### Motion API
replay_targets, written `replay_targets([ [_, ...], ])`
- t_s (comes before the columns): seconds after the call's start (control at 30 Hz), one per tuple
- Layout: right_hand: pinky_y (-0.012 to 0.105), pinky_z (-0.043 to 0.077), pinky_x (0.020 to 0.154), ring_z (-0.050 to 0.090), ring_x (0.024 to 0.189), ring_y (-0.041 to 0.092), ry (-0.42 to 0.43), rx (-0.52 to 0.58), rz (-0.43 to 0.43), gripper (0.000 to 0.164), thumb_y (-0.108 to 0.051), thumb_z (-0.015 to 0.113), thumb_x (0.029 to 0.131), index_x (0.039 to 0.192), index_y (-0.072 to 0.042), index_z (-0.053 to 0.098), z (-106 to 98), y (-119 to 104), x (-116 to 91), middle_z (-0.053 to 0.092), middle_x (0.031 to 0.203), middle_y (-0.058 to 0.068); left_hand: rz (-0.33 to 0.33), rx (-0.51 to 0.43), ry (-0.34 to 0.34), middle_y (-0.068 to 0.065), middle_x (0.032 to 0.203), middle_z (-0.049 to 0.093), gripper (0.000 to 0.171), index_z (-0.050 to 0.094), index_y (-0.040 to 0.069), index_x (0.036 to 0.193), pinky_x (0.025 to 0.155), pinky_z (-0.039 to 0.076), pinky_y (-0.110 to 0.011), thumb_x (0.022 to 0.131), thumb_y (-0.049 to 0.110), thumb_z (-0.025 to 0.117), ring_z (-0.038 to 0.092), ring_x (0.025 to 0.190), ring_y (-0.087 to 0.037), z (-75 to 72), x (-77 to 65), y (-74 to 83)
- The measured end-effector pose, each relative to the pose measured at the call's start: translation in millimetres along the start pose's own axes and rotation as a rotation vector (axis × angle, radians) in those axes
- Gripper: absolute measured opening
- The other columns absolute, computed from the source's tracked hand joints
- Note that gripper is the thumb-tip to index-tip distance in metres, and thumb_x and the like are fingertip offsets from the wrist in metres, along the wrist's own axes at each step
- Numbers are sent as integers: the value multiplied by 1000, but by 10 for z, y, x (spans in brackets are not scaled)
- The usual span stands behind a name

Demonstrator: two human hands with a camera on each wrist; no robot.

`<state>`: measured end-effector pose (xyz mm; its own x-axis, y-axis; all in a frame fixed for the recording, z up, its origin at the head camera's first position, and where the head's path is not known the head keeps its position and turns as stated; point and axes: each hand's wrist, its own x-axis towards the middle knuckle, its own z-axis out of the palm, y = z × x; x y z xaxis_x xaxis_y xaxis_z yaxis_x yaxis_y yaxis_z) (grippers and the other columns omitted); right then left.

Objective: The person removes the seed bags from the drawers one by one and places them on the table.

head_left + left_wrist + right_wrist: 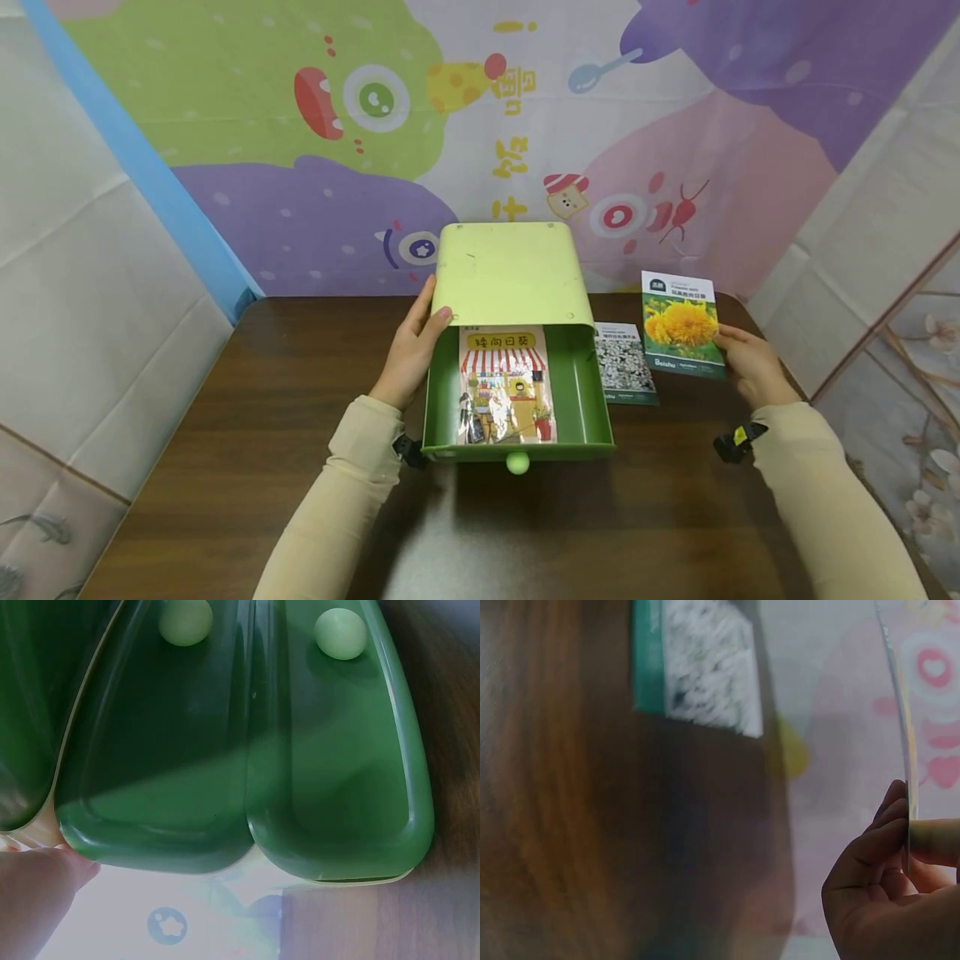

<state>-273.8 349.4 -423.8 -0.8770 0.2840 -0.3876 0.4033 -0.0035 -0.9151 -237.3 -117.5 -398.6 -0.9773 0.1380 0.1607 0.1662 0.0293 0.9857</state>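
My right hand pinches the edge of a seed packet with a yellow flower picture, held up off the table. In the right wrist view this packet shows edge-on between thumb and fingers. Behind the drawer box lies another seed packet with white flowers, partly hidden by the box. My left hand rests against the left side of the pale green drawer box, thumb near its top edge. Its top green drawer is pulled out. Inside lies a packet with a striped-awning picture.
Lower drawer fronts with round knobs show in the left wrist view, pushed in. The box stands on a dark wooden table. A cartoon-printed cloth hangs behind, and pale patterned panels flank both sides.
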Motion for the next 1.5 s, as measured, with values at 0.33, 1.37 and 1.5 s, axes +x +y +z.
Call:
replay_targets([
  [0.33, 20, 49, 74, 54, 94, 10, 124, -268, 15, 50, -20, 44, 102, 150, -6, 40, -5, 354, 307, 56, 124, 9, -3, 2, -2, 21, 162, 12, 62, 15, 47, 153, 124, 17, -43, 101, 46, 49, 10, 151, -8, -1, 0, 3],
  [1.37, 44, 44, 100, 47, 124, 40, 248, -563, -36, 48, -21, 48, 97, 134, 10, 54, 27, 483, 193, 48, 139, 30, -25, -13, -18, 14, 164, 8, 64, 10, 37, 157, 124, 16, -43, 104, 35, 46, 7, 152, -12, 3, -20, 103],
  [1.5, 48, 40, 106, 49, 121, 41, 268, -587, -23, 49, -22, 50, 94, 130, 11, 56, 17, 480, 176, 52, 136, 30, -18, -20, -7, 20, 162, 11, 62, 13, 43, 155, 124, 16, -41, 103, 40, 48, 9, 151, -8, -1, 12, 12],
])
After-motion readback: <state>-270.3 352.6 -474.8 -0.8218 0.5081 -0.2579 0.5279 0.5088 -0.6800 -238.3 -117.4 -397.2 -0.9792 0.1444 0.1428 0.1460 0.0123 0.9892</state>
